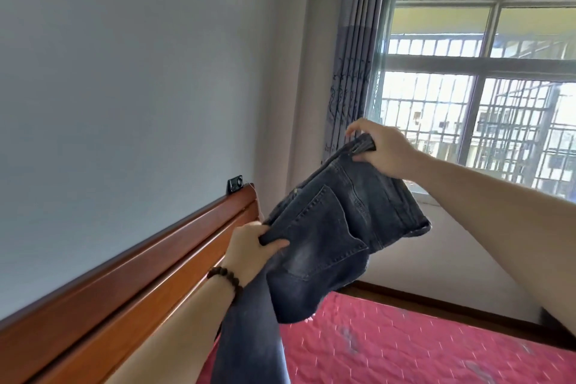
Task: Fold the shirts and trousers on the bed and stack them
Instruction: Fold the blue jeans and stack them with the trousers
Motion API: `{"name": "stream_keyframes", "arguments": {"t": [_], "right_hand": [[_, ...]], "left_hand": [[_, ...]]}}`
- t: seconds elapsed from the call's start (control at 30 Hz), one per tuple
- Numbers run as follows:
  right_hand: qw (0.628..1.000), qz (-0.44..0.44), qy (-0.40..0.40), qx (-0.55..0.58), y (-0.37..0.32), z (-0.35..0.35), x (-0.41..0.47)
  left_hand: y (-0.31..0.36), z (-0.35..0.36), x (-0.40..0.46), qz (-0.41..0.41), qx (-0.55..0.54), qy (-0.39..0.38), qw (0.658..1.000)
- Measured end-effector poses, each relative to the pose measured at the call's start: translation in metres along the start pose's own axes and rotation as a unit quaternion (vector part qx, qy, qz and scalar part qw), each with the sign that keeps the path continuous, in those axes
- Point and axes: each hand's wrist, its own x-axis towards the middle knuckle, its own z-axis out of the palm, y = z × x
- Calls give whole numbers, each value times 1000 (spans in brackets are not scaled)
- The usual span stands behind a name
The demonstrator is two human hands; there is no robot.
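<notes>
Pale wall (124, 72), wooden headboard (140, 274), grey curtain (355, 56), bright barred window (483, 97).

The legs of the dark jeans (327, 237) run off the bottom edge, so their length and hems stay unseen. The left hand (249, 249) has its fingertips tucked behind the denim; the right hand (383, 150) covers part of the waistband. The bed (405, 343) is cut by the bottom and right edges. A small black device (236, 185) on the headboard (131, 296) is too small to identify.
</notes>
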Motion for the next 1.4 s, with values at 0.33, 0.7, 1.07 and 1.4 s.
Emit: {"name": "stream_keyframes", "arguments": {"t": [0.33,0.7,1.07,1.4], "right_hand": [[998,-19,35,43,-13,17,6],[988,-109,-69,-90,-58,22,-23],[994,-92,-56,-10,-116,-116,-111],[982,140,-125,-21,-117,-270,-270]], "left_hand": [[-66,-12,-47,-90,23,-83,992],[44,-37,-14,16,-203,-158,966],[243,-102,-17,65,-193,-49,978],[364,-137,-115,10,-354,-25,935]]}}
